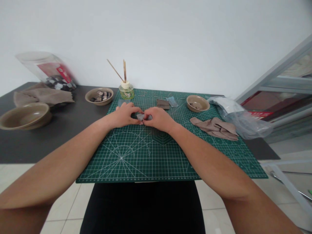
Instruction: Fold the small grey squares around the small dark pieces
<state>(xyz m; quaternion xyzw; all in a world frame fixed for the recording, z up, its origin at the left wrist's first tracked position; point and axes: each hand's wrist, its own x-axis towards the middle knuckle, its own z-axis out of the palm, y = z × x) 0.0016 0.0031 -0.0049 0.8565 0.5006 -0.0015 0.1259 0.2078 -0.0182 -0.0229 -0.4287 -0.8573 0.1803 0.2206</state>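
Both my hands meet over the middle of the green cutting mat [136, 165]. My left hand [126, 114] pinches the left side of a small greyish, thin piece that looks like a sachet or wrapper [140, 117]. From the other side, my right hand [158, 117] grips the same piece, its fingertips close to those of the left. The fingers cover much of it, so its exact kind is hidden. Just beyond the hands lie a dark brown square piece [162, 104] and a pale blue packet [172, 101]. A flat greyish piece [123, 102] shows behind my left hand.
On the left stand a bowl of dark round pieces [99, 96], a larger bowl [25, 117], a brown cloth [44, 96] and a clear bag [55, 73]. A reed diffuser [126, 90] stands behind. To the right are a small bowl [198, 103], another cloth [215, 127] and a plastic bag [241, 118].
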